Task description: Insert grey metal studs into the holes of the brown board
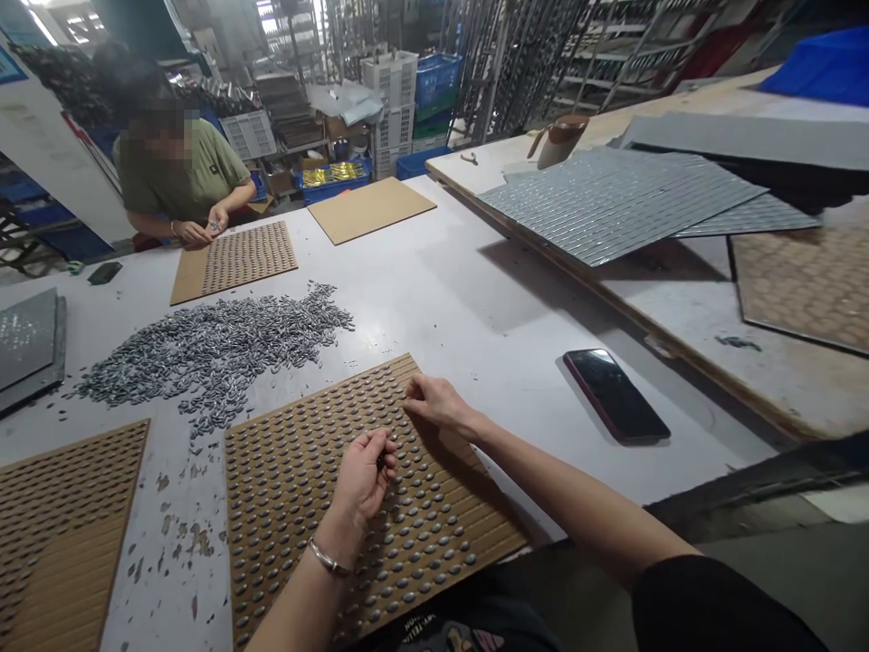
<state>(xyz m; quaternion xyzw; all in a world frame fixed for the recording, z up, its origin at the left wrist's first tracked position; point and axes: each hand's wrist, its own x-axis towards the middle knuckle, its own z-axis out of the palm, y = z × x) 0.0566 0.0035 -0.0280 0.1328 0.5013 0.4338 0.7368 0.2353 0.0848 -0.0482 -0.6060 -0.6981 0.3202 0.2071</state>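
Observation:
A brown slotted board [285,471] lies in front of me, most of its oval slots filled with small grey metal pieces. My left hand [363,475], a bracelet on its wrist, rests curled over the board's middle, its fingers closed on something I cannot make out. My right hand [434,400] pinches at the board's far right edge, fingertips pressed together on the top rows. A loose heap of grey metal pieces [217,349] spreads on the table beyond the board.
A dark phone [615,394] lies to the right. Another slotted board [61,525] sits at my left. Across the table a person in a green shirt [180,172] works at a third board [234,261]. Silver sheets [611,199] lie on the raised right bench.

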